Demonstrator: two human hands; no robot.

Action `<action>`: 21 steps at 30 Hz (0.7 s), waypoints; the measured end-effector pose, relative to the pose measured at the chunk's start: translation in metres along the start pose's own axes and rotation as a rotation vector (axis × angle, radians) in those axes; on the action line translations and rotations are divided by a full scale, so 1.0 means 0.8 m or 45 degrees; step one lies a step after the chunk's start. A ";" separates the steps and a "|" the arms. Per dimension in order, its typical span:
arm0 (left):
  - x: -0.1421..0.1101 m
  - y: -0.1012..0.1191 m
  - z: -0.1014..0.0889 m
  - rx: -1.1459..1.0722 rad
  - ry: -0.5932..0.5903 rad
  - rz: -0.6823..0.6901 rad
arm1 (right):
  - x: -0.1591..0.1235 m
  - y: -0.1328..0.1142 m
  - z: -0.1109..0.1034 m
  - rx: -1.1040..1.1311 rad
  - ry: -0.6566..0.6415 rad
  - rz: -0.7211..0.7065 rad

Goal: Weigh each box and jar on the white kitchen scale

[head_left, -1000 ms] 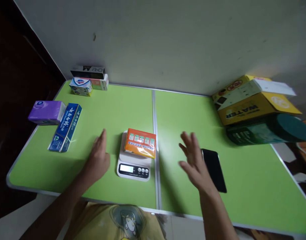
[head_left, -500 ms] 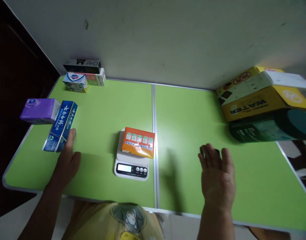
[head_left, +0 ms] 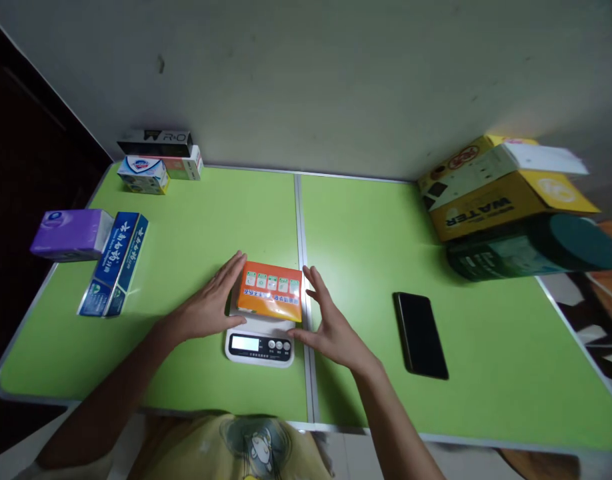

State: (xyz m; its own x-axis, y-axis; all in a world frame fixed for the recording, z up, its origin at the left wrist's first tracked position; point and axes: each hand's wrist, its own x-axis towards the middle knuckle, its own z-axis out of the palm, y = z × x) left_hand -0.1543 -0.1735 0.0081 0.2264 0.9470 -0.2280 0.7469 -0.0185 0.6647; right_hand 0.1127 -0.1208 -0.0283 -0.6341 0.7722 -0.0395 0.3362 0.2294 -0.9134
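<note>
A white digital kitchen scale (head_left: 261,357) sits left of the table's centre seam. An orange pack with printed labels (head_left: 271,291) rests on its platform. My left hand (head_left: 206,308) is at the pack's left side, thumb apart from the stretched fingers; whether the fingertips touch the pack I cannot tell. On the other side my right hand (head_left: 331,330) is open, fingertips close to the pack's right edge and thumb by the scale's corner. Neither hand is closed around the pack. The scale's display is lit, but its reading is not legible.
A blue toothpaste box (head_left: 113,263) and a purple tissue pack (head_left: 71,235) lie at the left. Small boxes (head_left: 143,175) stand at the back left. On the right are a black phone (head_left: 421,335), yellow cartons (head_left: 481,210) and a dark green canister (head_left: 516,247).
My left hand has moved right from beside the toothpaste box to the orange pack. My right hand has come left from above the phone, which now shows fully.
</note>
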 end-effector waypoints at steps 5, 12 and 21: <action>0.020 -0.003 -0.001 -0.063 -0.052 -0.026 | 0.016 0.004 0.004 0.015 -0.069 0.042; 0.030 0.031 -0.006 -0.152 0.084 0.031 | 0.015 -0.001 -0.023 0.066 0.008 -0.011; 0.134 0.131 0.009 -0.072 0.043 0.284 | -0.023 0.007 -0.155 -0.092 0.253 -0.024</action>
State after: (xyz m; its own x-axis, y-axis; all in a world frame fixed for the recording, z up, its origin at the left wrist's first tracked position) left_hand -0.0473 -0.0764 0.0482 0.3602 0.9317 -0.0474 0.6442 -0.2117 0.7350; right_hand 0.2123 -0.0604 0.0174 -0.4933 0.8675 0.0641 0.3793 0.2809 -0.8816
